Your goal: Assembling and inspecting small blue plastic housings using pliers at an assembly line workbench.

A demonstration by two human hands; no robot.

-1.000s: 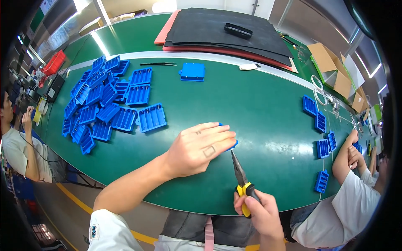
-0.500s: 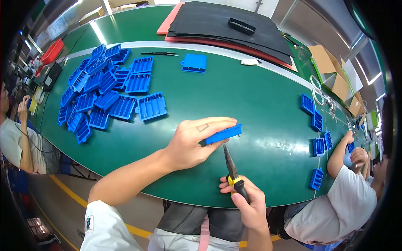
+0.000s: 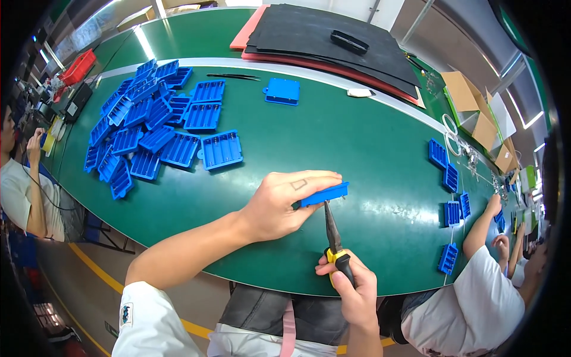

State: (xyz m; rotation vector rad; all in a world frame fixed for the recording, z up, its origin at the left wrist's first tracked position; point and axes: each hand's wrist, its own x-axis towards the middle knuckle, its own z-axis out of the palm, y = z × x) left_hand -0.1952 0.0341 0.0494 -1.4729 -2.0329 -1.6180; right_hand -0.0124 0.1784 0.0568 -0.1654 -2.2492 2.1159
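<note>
Tilted on edge above the near part of the table, a blue battery holder [image 3: 324,194] is gripped between the thumb and fingers of my left hand [image 3: 279,203]. My right hand [image 3: 351,282] is closed round the black and yellow handles of long-nose pliers [image 3: 333,233]. The pliers' narrow tip meets the lower edge of the holder; whether the jaws grip anything there is too small to tell. Small metal bits stick out at the holder's right end. A heap of blue battery holders [image 3: 140,113] lies to the left, their slotted sides mostly showing.
One blue holder [image 3: 282,91] lies face down farther back, beside black tweezers [image 3: 233,76]. Black and red sheets [image 3: 321,41] are stacked at the far edge. A white object [image 3: 360,93] lies before them. Several holders [image 3: 452,213] line the right side, near a co-worker's arm [image 3: 480,229].
The pliers' tip has moved up to the holder's lower edge. The holder and both hands sit slightly farther right in the picture, and the whole view has shifted a little.
</note>
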